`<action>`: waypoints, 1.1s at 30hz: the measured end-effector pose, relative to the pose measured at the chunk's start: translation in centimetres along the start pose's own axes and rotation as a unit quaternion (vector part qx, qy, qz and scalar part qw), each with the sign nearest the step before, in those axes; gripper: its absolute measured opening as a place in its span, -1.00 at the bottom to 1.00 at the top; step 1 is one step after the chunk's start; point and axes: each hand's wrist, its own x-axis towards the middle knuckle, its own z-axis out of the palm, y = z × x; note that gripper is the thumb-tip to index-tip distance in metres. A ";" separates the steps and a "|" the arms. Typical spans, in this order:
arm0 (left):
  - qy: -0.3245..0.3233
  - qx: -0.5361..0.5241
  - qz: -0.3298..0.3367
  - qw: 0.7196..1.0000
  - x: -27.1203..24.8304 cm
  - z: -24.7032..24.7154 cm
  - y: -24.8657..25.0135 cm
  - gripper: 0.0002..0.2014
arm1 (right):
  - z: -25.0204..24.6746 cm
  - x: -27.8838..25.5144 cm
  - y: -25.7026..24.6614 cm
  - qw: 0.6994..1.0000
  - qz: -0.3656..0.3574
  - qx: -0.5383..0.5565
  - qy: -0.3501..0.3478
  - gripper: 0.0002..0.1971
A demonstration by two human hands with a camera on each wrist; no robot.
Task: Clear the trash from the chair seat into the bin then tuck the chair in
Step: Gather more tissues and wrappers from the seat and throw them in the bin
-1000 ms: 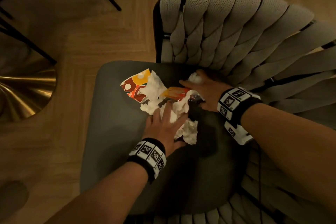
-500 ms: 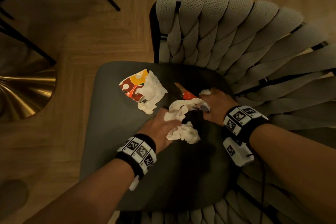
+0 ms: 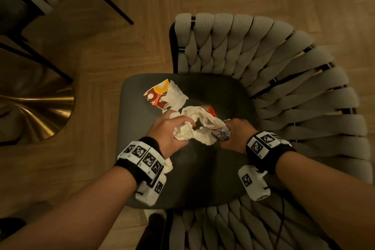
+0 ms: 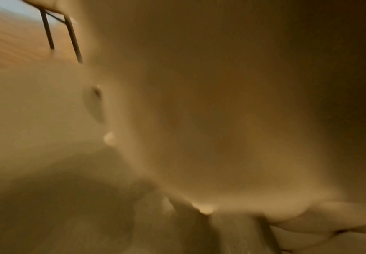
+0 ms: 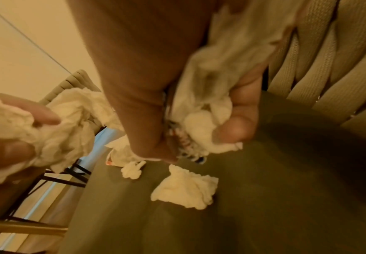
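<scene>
Both grips, left hand (image 3: 169, 134) and right hand (image 3: 236, 135), clutch crumpled tissues (image 3: 199, 128) above the chair seat (image 3: 203, 178)

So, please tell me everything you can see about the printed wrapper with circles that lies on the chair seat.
The printed wrapper looks like thin, creased paper or foil, red and orange-yellow with white circles. It lies flat near the far left part of the dark chair seat, not held by either hand. A crumpled white tissue lies over its right edge and hides that part. Its print is too small to read.
</scene>
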 end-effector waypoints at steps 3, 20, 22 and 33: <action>0.005 0.004 -0.010 1.000 -0.9 -1.7 0.6 -0.62 | 0.2 -0.9 -1.5 1.000 -0.003 0.024 -0.005 -0.70; 0.055 0.036 0.031 0.997 -0.4 -1.1 -0.5 -0.64 | -0.7 -0.9 -1.4 0.998 -0.038 0.029 0.027 -0.67; 0.049 0.029 0.027 0.998 -2.1 -1.9 0.4 -0.63 | -1.0 -1.9 -1.4 0.998 -0.045 0.029 0.017 -0.65; 0.085 -0.041 -0.063 0.994 -23.2 -5.9 2.2 -0.51 | 1.0 -12.4 -11.8 0.973 -0.213 -0.090 -0.023 -0.46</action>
